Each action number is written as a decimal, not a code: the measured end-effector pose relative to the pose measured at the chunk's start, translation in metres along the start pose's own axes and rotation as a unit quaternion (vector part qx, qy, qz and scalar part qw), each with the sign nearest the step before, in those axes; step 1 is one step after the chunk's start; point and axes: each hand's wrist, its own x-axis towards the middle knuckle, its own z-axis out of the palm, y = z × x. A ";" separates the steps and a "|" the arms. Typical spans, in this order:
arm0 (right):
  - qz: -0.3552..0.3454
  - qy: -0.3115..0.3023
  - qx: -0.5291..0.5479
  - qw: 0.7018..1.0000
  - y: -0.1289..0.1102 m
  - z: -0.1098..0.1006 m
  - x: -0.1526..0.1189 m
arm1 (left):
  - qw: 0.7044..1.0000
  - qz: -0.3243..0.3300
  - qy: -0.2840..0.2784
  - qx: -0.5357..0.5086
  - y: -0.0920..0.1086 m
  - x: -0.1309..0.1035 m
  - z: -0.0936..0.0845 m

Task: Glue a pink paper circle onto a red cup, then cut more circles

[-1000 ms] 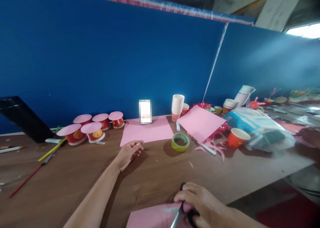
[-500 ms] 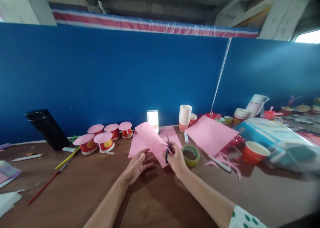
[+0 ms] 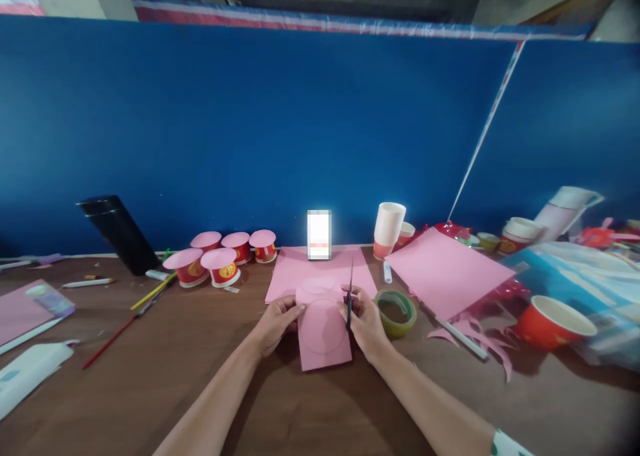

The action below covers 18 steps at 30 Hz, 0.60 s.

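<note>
My left hand (image 3: 278, 324) grips the left edge of a strip of pink paper (image 3: 324, 333), thumb on top. Drawn circles show on the strip, which hangs curved toward me above the table. In my right hand (image 3: 366, 319) is a pair of scissors (image 3: 349, 303), with dark handles and the blades pointing up and away. The fingers of that hand are also at the strip's right edge. Behind the strip lies a stack of pink paper (image 3: 287, 269). A roll of tape (image 3: 396, 313) lies just right of my right hand.
Several red cups with pink disc tops (image 3: 221, 268) stand left of the paper, near a black flask (image 3: 120, 236). At right are stacked white cups (image 3: 389, 229), a pink sheet (image 3: 445, 273), paper scraps (image 3: 495, 349) and a red cup (image 3: 537, 329). A blue partition (image 3: 300, 123) rises behind.
My left hand, open half a second ago, has closed on the paper strip. The strip has turned from slanting to nearly straight toward me. The view has tilted down.
</note>
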 end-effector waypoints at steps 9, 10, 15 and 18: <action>-0.040 0.003 -0.039 0.998 0.004 -0.004 0.006 | 0.999 0.018 0.029 -0.011 -0.005 0.004 0.000; -0.043 0.003 -0.041 0.998 0.004 -0.004 0.006 | 0.999 0.021 0.034 -0.012 -0.004 0.003 0.000; -0.041 0.015 -0.021 0.999 0.004 -0.004 0.006 | 0.998 0.029 -0.052 0.035 0.005 -0.003 0.006; -0.051 0.043 -0.006 0.998 0.003 -0.005 0.006 | 0.986 0.013 -0.128 0.107 0.010 -0.007 0.014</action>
